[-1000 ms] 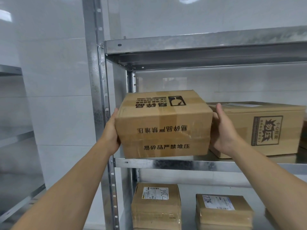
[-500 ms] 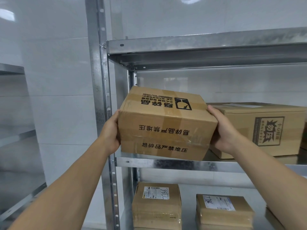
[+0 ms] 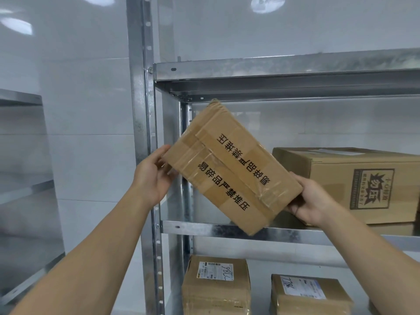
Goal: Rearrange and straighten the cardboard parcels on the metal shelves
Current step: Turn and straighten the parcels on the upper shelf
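A taped cardboard parcel (image 3: 229,164) with black printed characters hangs tilted in the air, in front of the middle metal shelf (image 3: 227,230). Its left corner points up toward the shelf above. My left hand (image 3: 152,176) holds its upper-left end, fingers curled behind that edge. My right hand (image 3: 309,201) grips its lower-right end from below. A larger printed carton (image 3: 354,185) sits on the same shelf to the right. Two labelled parcels, one marked 98 (image 3: 216,285) and one marked 77 (image 3: 309,294), lie on the shelf below.
The steel upright post (image 3: 143,133) stands just left of the parcel. The upper shelf (image 3: 272,73) spans overhead. A second metal rack (image 3: 20,155) stands at the far left. White tiled wall lies behind.
The parcel has been lifted off the shelf edge and turned clockwise, from nearly level to steeply tilted. My left hand rose with its end; my right hand dropped lower.
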Demonstrator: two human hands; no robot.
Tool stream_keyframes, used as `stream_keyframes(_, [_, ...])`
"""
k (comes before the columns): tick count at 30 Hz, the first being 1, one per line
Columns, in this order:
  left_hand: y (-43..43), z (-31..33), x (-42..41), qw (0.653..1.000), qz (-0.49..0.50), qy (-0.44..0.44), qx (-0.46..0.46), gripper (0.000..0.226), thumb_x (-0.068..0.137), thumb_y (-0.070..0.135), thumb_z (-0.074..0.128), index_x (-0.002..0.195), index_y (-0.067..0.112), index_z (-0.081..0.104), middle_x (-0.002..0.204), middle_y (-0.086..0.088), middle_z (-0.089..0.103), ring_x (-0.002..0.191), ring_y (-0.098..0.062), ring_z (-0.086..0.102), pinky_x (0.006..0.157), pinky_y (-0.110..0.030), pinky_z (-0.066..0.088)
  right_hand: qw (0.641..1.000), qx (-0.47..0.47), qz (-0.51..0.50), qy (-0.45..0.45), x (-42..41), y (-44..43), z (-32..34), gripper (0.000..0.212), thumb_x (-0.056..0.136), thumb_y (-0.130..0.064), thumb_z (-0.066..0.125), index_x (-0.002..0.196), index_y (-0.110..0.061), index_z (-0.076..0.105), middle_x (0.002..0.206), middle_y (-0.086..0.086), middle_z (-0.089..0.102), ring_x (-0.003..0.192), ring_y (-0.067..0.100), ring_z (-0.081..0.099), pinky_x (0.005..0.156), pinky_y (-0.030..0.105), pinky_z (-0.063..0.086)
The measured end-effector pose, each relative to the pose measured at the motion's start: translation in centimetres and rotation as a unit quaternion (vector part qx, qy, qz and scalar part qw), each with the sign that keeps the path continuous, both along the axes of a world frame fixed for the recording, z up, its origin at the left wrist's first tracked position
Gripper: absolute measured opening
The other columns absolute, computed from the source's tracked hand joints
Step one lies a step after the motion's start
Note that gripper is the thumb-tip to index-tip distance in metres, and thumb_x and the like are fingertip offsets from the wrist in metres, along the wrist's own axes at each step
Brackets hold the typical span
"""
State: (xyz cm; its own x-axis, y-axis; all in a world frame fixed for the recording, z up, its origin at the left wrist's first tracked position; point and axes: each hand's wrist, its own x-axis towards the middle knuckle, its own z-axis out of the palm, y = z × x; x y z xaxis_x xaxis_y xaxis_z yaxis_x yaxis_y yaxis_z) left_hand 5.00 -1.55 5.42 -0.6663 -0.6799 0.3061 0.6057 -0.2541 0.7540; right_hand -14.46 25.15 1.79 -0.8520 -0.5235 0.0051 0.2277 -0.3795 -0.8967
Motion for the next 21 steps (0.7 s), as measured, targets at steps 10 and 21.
stream_keyframes(10, [3.5,2.2,-0.7,0.976,0.001,-0.137,-0.168,0.033,0.100,0.049,0.048,0.089,0.023,0.065,0.093,-0.004,0.072,0.088,-0.026,0.068,0.079,-0.046,0.059,0.991,0.090,0.068,0.067,1.6,-1.3,-0.8,0.052,0.106,0.003,0.037,0.136,-0.035,0.058,0.116,0.020,0.074,0.099,0.035,0.072,0.071,0.045,0.061])
stream_keyframes(21, [5.0,2.5,-1.7,0.953,-0.040,-0.186,-0.237,0.050,0.093,0.075,0.041,0.098,0.034,0.070,0.088,0.008,0.068,0.083,-0.018,0.062,0.072,-0.040,0.053,0.974,0.191,0.031,0.121,3.2,-2.7,-0.2,0.030,0.109,-0.023,0.046,0.101,-0.014,0.074,0.105,0.014,0.076,0.103,0.031,0.069,0.085,0.040,0.054])
